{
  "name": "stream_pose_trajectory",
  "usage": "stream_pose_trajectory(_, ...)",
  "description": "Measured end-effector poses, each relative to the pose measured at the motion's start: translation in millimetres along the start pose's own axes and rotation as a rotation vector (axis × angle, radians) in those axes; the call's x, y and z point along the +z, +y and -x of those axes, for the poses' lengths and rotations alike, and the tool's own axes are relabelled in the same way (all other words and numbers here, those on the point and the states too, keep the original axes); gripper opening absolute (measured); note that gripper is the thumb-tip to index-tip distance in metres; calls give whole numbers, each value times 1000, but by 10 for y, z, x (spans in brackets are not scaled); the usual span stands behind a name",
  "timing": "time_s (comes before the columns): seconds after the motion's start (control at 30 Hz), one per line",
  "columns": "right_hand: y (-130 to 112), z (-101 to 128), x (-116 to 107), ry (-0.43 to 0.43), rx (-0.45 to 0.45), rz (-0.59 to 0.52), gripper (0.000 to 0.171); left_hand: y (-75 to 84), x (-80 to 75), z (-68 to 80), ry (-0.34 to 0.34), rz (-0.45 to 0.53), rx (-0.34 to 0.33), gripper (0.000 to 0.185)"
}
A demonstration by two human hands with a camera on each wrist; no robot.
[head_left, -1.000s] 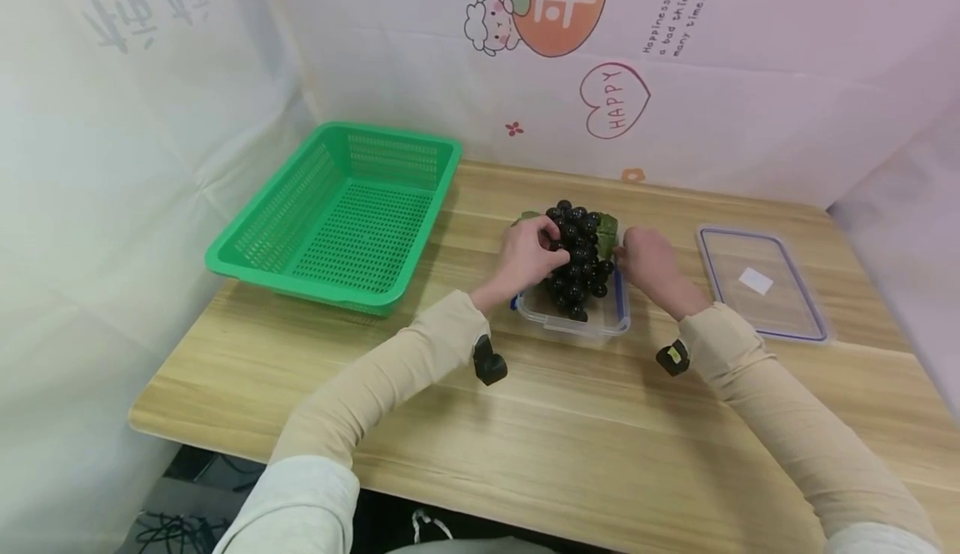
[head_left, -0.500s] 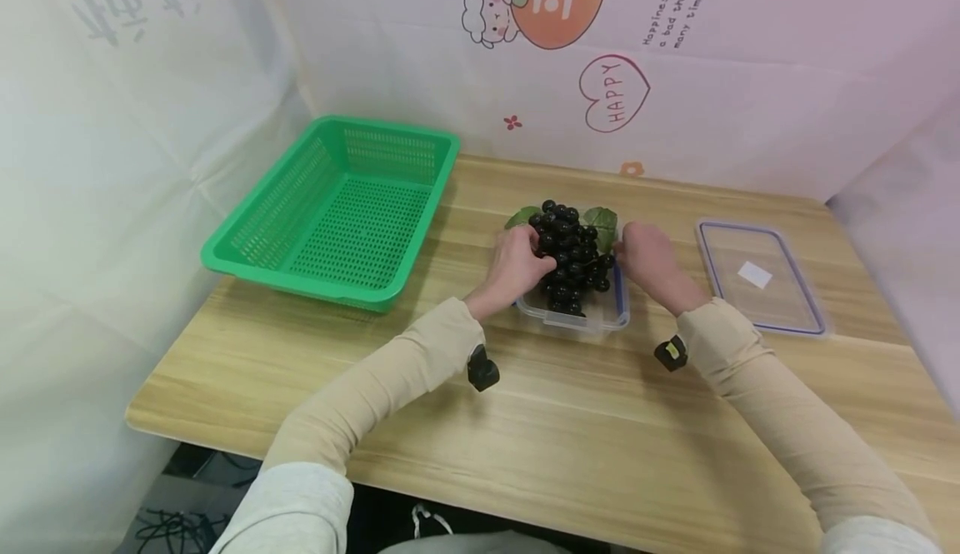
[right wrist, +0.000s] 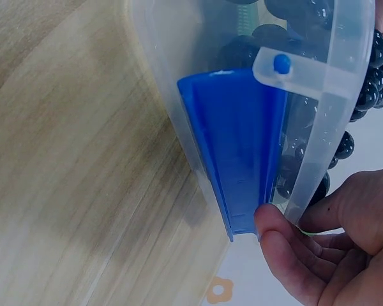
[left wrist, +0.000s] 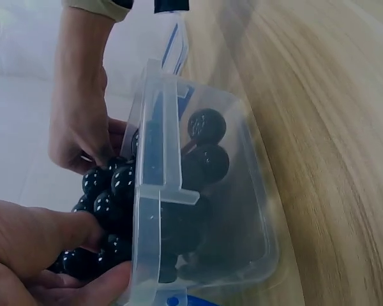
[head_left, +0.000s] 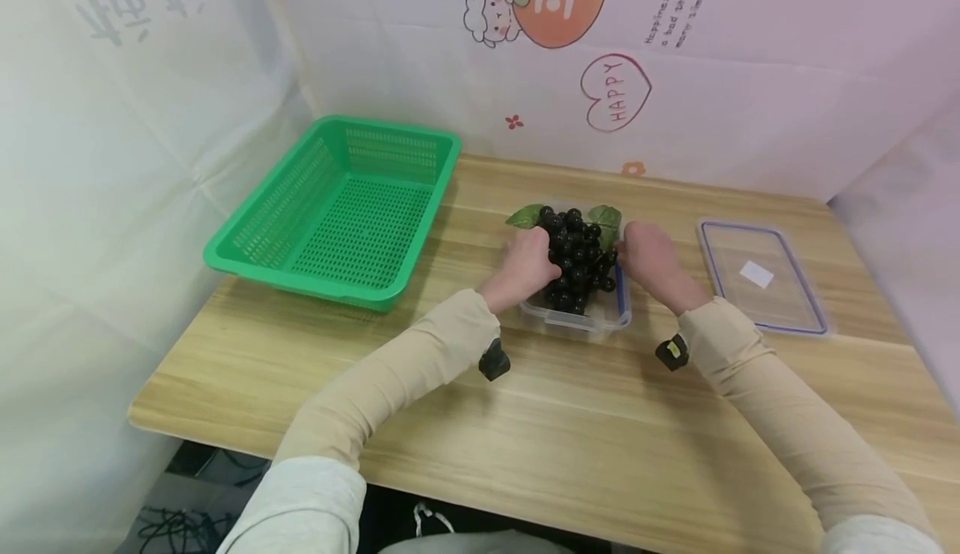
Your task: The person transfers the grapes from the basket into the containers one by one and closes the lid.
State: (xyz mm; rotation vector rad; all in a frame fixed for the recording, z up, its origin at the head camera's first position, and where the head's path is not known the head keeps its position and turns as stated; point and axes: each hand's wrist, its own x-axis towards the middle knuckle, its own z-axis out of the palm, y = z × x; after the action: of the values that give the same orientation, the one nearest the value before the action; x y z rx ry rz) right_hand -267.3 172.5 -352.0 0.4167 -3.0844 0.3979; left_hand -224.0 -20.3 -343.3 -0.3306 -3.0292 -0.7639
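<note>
A bunch of black grapes [head_left: 573, 267] with green leaves [head_left: 604, 221] at its far end lies in a clear plastic food container [head_left: 577, 321]. My left hand [head_left: 525, 264] holds the bunch at its left side; in the left wrist view its thumb [left wrist: 76, 231] presses the grapes just above the container's rim. At the opposite side, my right hand [head_left: 651, 258] grips the container's edge. The right wrist view shows its fingers [right wrist: 284, 255] at the end of a blue latch flap [right wrist: 236, 140], with the thumb over the rim. Some grapes bulge above the rim.
A green slotted basket [head_left: 300, 281] stands at the back left of the wooden table [head_left: 525, 437]. To the right lies the container's clear lid [head_left: 787, 296] with a blue seal. White printed sheets [head_left: 420, 62] wall off the back and sides.
My left hand first moved left with the grape bunch, then came back right and forward. The bunch shifted slightly toward me, and its left leaf shows more. The right hand kept its place.
</note>
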Motion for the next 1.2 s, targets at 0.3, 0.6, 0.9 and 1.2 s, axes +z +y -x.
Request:
stream_pose_trajectory(0.3,14,8,5,30,-3,24,36,75,-1,-56,-131,-74,18,19)
stream_pose_trajectory(0.6,3,1,-7,21,4,5,32,63,5,-55,-114,-147,22,16)
stream_pose_trajectory(0.9,26,7,-7,28,7,-24,37,44,-134,18,-101,-80,20,7)
stream_pose_trajectory(1.2,63,8,14,30,7,-44,41,-232,-181,-7,8,31,3,25)
